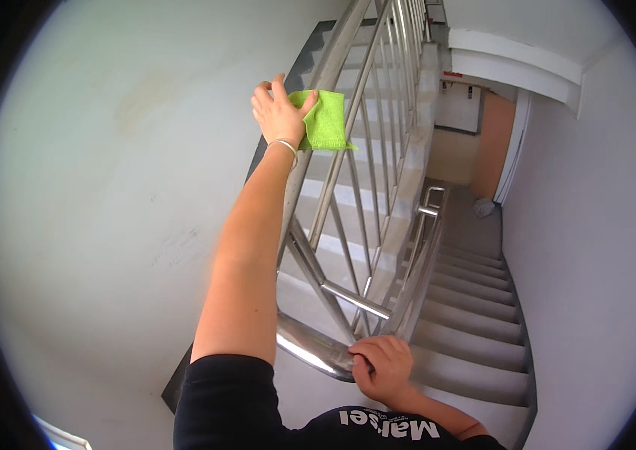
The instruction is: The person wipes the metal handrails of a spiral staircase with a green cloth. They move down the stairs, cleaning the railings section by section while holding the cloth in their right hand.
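Observation:
My left hand is stretched far forward along a sloping stainless steel handrail. Pinned under its thumb is a folded bright green cloth, which lies over the rail with one edge hanging to the right. A thin bangle circles the left wrist. Close to my body, my right hand grips the rounded bend of the handrail at the turn of the stairs. The palm side of each hand is hidden.
Steel balusters stand below the rail. Concrete steps descend on the right to a landing with a pale bag-like object and an orange-brown door. Another flight rises behind the balusters. A pale wall flanks my left.

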A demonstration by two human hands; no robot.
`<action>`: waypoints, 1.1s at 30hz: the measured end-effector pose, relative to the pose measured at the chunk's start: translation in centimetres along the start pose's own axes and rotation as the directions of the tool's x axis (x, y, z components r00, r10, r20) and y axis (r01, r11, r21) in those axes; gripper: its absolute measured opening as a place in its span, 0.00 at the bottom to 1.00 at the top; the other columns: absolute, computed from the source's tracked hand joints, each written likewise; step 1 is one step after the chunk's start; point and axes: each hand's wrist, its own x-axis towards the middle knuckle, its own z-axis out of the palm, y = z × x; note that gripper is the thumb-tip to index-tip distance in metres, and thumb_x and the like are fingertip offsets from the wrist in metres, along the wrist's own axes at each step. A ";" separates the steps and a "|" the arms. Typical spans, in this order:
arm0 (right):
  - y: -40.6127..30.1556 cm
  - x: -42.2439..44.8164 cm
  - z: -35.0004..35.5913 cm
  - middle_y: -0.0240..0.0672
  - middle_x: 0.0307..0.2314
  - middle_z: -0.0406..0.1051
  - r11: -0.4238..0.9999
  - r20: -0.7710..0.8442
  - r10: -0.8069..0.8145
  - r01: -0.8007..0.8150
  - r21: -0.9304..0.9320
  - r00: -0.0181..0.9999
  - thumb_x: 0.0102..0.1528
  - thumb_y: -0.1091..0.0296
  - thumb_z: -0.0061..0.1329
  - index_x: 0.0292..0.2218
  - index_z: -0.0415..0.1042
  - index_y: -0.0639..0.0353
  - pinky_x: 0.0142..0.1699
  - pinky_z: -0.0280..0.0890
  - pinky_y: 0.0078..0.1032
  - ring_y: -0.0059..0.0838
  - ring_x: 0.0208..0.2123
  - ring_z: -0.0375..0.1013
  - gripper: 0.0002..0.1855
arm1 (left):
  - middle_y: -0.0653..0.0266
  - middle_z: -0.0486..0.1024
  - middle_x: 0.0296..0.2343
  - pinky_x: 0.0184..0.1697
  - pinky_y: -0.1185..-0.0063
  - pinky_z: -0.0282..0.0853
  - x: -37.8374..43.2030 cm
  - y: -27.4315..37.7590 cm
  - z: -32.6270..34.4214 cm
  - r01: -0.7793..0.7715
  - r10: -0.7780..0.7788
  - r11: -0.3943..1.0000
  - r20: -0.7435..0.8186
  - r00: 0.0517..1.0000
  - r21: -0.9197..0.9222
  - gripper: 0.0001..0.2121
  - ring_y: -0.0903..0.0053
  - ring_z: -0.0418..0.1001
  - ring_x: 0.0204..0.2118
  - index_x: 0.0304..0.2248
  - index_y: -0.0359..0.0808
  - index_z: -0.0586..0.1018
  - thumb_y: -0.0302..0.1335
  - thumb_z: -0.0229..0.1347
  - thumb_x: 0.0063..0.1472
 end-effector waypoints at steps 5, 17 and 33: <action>0.2 0.2 -0.4 0.30 0.22 0.70 0.999 0.010 0.020 -0.020 0.035 1.000 0.39 0.74 0.46 0.23 0.70 0.55 0.31 0.58 0.27 0.32 0.24 0.66 0.05 | 0.55 0.66 0.34 0.40 0.70 0.64 -1.2 -0.2 0.1 0.207 -0.177 0.972 0.241 0.954 -0.108 0.23 0.60 0.65 0.40 0.37 0.36 0.67 0.44 0.57 0.47; -0.6 -0.3 0.2 0.33 0.20 0.68 0.998 -0.006 0.018 -0.018 -0.065 1.000 0.41 0.75 0.45 0.24 0.69 0.57 0.30 0.58 0.29 0.36 0.23 0.65 0.04 | 0.44 0.65 0.43 0.48 0.74 0.61 -14.7 -4.4 -15.4 0.581 -0.190 0.782 0.802 0.566 -0.225 0.38 0.59 0.66 0.45 0.51 0.27 0.54 0.41 0.58 0.48; -1.0 -0.7 1.3 0.32 0.18 0.66 0.984 -0.079 0.026 -0.040 -0.172 0.996 0.44 0.77 0.42 0.22 0.69 0.58 0.30 0.56 0.28 0.34 0.22 0.63 0.04 | 0.46 0.45 0.53 0.55 0.72 0.53 -18.0 -3.1 -18.2 0.380 -0.180 0.898 0.601 0.778 -0.222 0.39 0.56 0.49 0.55 0.52 0.34 0.55 0.40 0.61 0.44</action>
